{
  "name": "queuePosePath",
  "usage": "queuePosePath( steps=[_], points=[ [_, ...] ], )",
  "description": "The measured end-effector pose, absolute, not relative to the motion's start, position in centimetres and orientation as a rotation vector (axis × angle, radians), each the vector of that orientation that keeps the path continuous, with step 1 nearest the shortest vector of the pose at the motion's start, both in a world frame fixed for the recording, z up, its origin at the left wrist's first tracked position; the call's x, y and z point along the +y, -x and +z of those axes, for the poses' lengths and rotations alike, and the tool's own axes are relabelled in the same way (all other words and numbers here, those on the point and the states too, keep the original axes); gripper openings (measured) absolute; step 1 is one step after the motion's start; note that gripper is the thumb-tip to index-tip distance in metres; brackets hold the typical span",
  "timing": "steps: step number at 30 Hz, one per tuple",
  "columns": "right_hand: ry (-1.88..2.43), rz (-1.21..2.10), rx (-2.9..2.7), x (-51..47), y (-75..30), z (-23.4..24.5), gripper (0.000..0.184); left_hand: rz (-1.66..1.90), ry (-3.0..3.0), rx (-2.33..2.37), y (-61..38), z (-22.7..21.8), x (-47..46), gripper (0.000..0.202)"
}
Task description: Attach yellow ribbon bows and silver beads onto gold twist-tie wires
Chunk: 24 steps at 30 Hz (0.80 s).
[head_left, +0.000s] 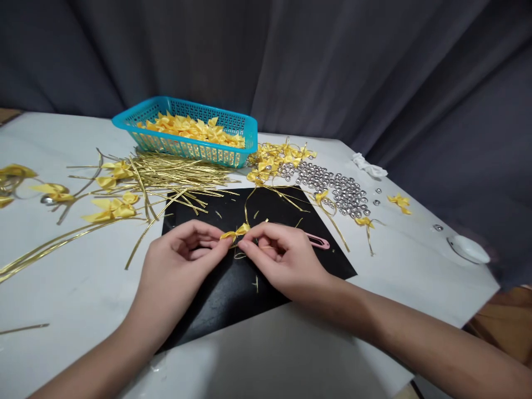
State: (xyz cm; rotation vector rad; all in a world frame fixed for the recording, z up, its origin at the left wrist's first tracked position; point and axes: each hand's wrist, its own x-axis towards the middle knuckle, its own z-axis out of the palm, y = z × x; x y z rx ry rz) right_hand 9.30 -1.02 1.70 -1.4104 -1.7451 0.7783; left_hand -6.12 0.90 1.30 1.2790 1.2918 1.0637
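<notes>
Bow [235, 232] — pinched between both hands

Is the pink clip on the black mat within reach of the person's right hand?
Probably yes: the pink clip lies just beside the right hand, nothing between. That hand and the left hand pinch a yellow bow, though, so it would have to let go.
</notes>
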Motion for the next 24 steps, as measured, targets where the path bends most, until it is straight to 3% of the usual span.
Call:
queuePosePath(
  steps=[9, 16, 24],
  points=[
    [1.46, 0.969, -1.627, -1.2, -9.2, 0.8, 0.014, 1.017, -1.286, 1.249, 6.1, 1.1, 0.8, 0.012],
    [1.334, 0.368, -1.989, -1.5, -9.5, 1.0, 0.013, 0.96, -1.416, 1.298, 6.1, 1.1, 0.7, 0.014],
    [1.226, 0.057, -2.335, -1.7, -10.1, 1.0, 0.021, 0.887, -1.573, 1.262, 6.3, 0.5, 0.7, 0.021]
  ],
)
